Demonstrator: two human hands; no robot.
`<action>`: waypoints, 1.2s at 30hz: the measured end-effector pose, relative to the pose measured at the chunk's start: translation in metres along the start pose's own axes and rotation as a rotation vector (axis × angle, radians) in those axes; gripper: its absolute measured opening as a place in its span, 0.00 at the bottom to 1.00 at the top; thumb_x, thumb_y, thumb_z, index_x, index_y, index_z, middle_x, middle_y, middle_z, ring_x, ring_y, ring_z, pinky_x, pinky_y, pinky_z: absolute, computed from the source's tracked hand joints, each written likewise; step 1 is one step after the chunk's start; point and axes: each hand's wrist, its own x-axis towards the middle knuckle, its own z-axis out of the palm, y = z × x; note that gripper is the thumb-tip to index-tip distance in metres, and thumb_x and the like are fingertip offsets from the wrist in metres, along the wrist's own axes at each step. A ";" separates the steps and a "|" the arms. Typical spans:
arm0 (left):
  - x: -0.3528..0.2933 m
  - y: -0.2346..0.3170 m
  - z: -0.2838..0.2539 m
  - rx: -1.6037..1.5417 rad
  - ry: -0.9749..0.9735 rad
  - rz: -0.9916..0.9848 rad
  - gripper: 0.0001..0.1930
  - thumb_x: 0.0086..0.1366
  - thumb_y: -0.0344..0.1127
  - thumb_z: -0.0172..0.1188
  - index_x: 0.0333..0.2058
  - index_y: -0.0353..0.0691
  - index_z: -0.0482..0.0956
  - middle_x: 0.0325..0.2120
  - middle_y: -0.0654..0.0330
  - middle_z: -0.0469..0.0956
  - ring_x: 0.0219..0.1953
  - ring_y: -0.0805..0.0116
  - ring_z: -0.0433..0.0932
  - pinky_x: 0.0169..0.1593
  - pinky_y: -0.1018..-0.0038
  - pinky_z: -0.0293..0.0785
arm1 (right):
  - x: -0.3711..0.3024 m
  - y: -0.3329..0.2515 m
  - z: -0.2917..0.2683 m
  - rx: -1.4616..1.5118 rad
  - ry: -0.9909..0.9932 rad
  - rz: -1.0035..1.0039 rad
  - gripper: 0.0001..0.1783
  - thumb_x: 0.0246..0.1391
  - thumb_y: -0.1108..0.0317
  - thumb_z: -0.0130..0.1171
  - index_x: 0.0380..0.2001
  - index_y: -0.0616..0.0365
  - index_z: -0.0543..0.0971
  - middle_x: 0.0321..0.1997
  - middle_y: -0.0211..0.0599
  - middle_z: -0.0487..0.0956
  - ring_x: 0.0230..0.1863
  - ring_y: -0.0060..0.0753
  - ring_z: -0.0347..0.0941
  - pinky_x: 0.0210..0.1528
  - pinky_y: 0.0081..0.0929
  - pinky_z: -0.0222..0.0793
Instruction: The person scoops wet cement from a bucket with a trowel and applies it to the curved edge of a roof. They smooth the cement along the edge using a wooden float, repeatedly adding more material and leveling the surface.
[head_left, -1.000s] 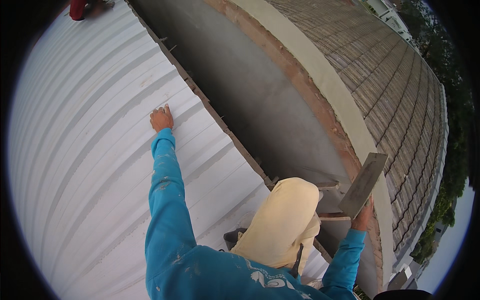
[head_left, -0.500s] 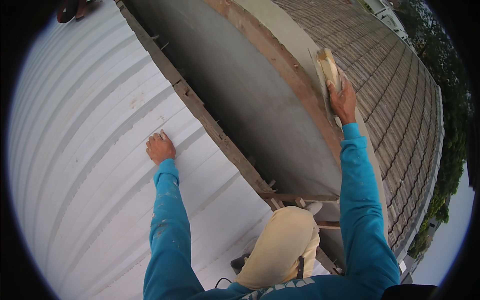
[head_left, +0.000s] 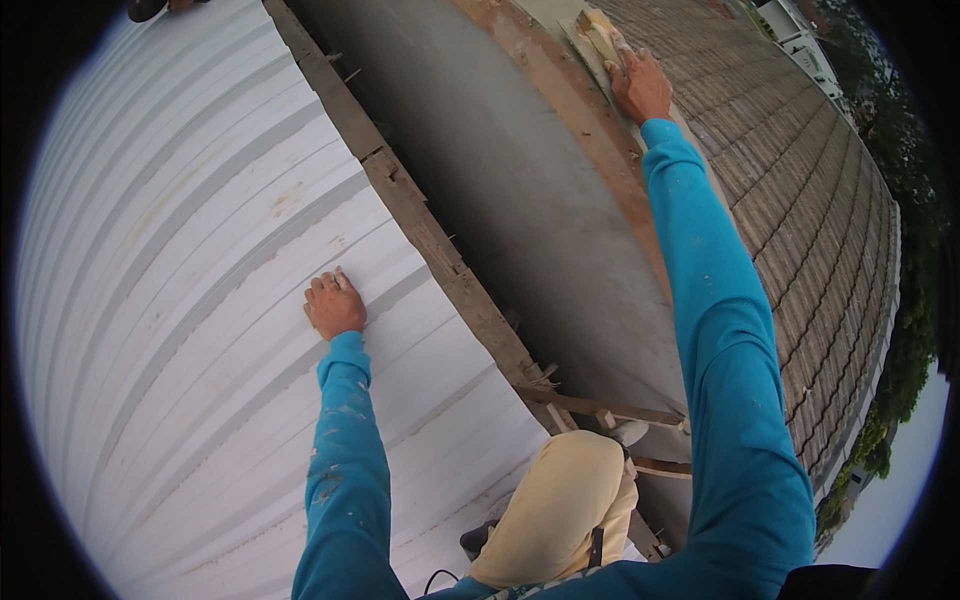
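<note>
atop the wall (head_left: 520,200), the right hand (head_left: 642,88) is gripping a trowel (head_left: 588,62); from here it's looking light, stiff, best held by its handle (head_left: 598,28). left of the wall, the left hand (head_left: 335,304) is lying flat, empty, on white roofing (head_left: 190,260).

Left hand (head_left: 335,303) down on white ribbed roof (head_left: 190,300), left side. Right hand (head_left: 643,88) far out, gripping float (head_left: 600,36) at ledge (head_left: 546,11) — tiled roof (head_left: 800,280) to the right. Timber (head_left: 425,228) and grey wall (head_left: 500,190) between hands — bent knee (head_left: 575,470) near, braces (head_left: 652,412) just beyond.
</note>
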 end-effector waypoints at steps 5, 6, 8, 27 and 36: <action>0.000 0.003 -0.003 -0.019 -0.003 -0.016 0.20 0.72 0.51 0.43 0.41 0.43 0.80 0.39 0.59 0.76 0.45 0.59 0.72 0.50 0.61 0.68 | -0.016 0.006 0.007 0.027 -0.088 -0.047 0.26 0.61 0.53 0.51 0.59 0.52 0.72 0.60 0.62 0.68 0.61 0.61 0.65 0.62 0.49 0.63; 0.002 0.005 -0.003 -0.018 0.002 -0.015 0.20 0.72 0.51 0.43 0.41 0.43 0.80 0.39 0.59 0.76 0.45 0.59 0.72 0.50 0.61 0.68 | -0.024 0.016 0.006 0.041 -0.093 -0.053 0.26 0.61 0.54 0.51 0.61 0.45 0.69 0.58 0.59 0.69 0.60 0.59 0.66 0.60 0.49 0.64; -0.001 0.000 0.003 -0.001 0.019 -0.007 0.20 0.72 0.50 0.43 0.41 0.43 0.79 0.39 0.59 0.76 0.45 0.59 0.72 0.50 0.61 0.68 | -0.057 0.041 -0.003 0.055 -0.121 -0.065 0.29 0.61 0.56 0.52 0.66 0.30 0.63 0.54 0.53 0.71 0.57 0.57 0.68 0.55 0.48 0.68; 0.000 -0.004 0.002 0.036 -0.004 -0.018 0.20 0.72 0.50 0.44 0.41 0.43 0.79 0.39 0.59 0.75 0.45 0.59 0.72 0.50 0.61 0.67 | -0.035 0.015 0.005 0.054 -0.049 -0.136 0.28 0.61 0.58 0.52 0.64 0.30 0.65 0.52 0.54 0.72 0.53 0.55 0.70 0.51 0.48 0.70; -0.001 0.000 -0.006 -0.031 -0.035 -0.020 0.17 0.71 0.48 0.46 0.38 0.42 0.78 0.38 0.59 0.74 0.44 0.59 0.71 0.49 0.61 0.67 | -0.011 0.020 0.016 0.073 -0.177 -0.136 0.26 0.61 0.55 0.52 0.63 0.36 0.67 0.58 0.56 0.70 0.59 0.58 0.67 0.56 0.50 0.68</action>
